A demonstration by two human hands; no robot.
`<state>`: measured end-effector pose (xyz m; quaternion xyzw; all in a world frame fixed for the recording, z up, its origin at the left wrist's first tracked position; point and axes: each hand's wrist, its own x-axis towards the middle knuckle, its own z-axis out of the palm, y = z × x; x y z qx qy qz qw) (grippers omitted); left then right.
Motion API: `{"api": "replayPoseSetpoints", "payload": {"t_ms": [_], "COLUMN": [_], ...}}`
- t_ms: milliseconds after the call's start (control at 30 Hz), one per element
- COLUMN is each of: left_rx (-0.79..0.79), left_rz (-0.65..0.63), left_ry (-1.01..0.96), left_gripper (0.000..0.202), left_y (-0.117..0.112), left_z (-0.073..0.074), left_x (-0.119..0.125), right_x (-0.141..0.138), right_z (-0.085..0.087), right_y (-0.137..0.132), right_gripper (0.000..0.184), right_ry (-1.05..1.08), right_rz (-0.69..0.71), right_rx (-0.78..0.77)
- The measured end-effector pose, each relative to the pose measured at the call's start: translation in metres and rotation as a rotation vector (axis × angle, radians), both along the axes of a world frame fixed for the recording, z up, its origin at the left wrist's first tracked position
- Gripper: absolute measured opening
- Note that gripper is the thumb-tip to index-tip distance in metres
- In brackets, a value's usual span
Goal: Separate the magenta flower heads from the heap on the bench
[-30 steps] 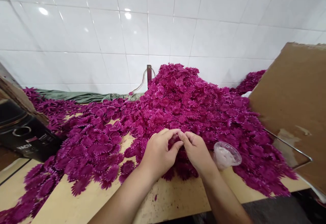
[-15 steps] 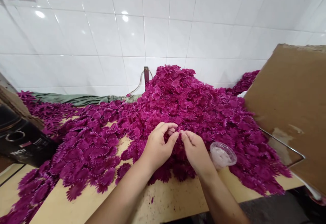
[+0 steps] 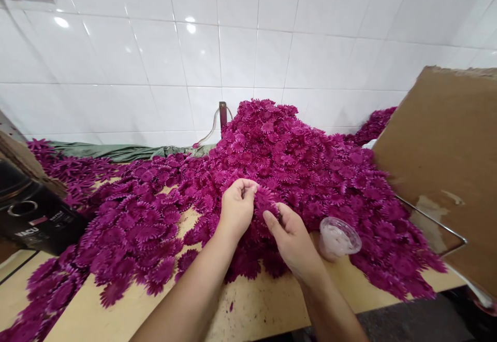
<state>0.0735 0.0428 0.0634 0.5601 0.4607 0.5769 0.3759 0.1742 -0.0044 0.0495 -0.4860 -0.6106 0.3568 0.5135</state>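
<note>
A big heap of magenta fabric flowers (image 3: pixel 279 145) covers the wooden table (image 3: pixel 264 305). My left hand (image 3: pixel 236 210) is closed in a pinch on one flower (image 3: pixel 264 199) at the front foot of the heap. My right hand (image 3: pixel 292 238) lies just below and right of that flower, thumb and fingers curled and slightly apart, touching the petals from beneath. A small clear plastic cup (image 3: pixel 338 237) with white stuff inside lies tilted against the flowers, right of my right hand.
A brown cardboard sheet (image 3: pixel 446 160) with a metal wire frame leans at the right. A black appliance (image 3: pixel 31 217) stands at the left edge. Flat flowers (image 3: pixel 132 228) spread leftward. A green cloth (image 3: pixel 116 151) lies along the white tiled wall.
My hands, fingertips together a second ago, have parted. The left hand has lifted up and left with a flower; the right has dropped slightly lower.
</note>
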Motion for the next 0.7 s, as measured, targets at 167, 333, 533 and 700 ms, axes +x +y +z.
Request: {"api": "replayPoseSetpoints", "payload": {"t_ms": [167,333,533,700], "left_rx": [-0.108,-0.045,0.293,0.27], "left_rz": [0.042,0.236,0.119,-0.312], "left_ry": [-0.141,-0.14,0.391,0.53], "left_gripper": [0.009,0.016,0.034,0.02], "left_y": [0.013,0.042,0.02,-0.021], "left_z": [0.015,0.032,0.026,0.013], "left_x": [0.006,-0.017,-0.018,-0.005], "right_x": [-0.001,0.005,0.022,0.018], "right_z": [0.012,0.01,-0.004,-0.004], "right_y": [-0.011,-0.025,0.002,0.01], "right_gripper": [0.02,0.02,0.034,0.037], "right_ry": [-0.115,-0.104,0.015,0.106], "right_rz": [-0.089,0.001,-0.173,-0.131], "right_rx": [0.068,0.048,-0.031,-0.021]}}
